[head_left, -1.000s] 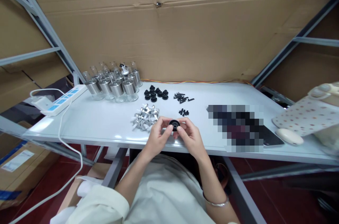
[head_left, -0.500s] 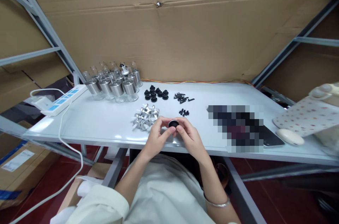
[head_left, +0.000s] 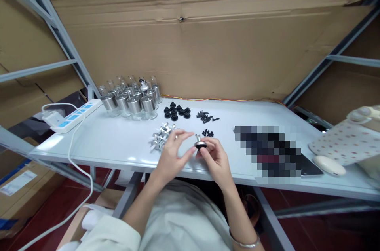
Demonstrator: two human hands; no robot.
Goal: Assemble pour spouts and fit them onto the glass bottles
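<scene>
So from my remote seat I'm looking at a small silver metal pourer top fitted with a black round base (head_left: 200, 145), held just above the near edge of the white worktop (head_left: 124, 140). The right hand (head_left: 218, 164) has it pinched, thumb in front and fingers curled behind. The left hand (head_left: 172, 158) is turned in toward it, thumb and fingers spread well apart and nothing gripped between them; the thumb tip is right by the part's rim, but I can't tell if it's touching.

The part itself sits spout up: short shiny spout, wide silver flange, black underside facing the worktop.

Just left of it there's a heap of silver metal pourer tops (head_left: 160, 138), partly behind the left hand. Past the hands I've got a little cluster of tiny black pieces (head_left: 208, 133), then some thin black sticks (head_left: 204, 116) and a bunch of round black ribbed stoppers (head_left: 175, 112). Back left are clear glass bottles with brushed-metal sleeves (head_left: 141, 105), standing upright. A white power strip (head_left: 77, 115) lies beyond those at the left end.
</scene>
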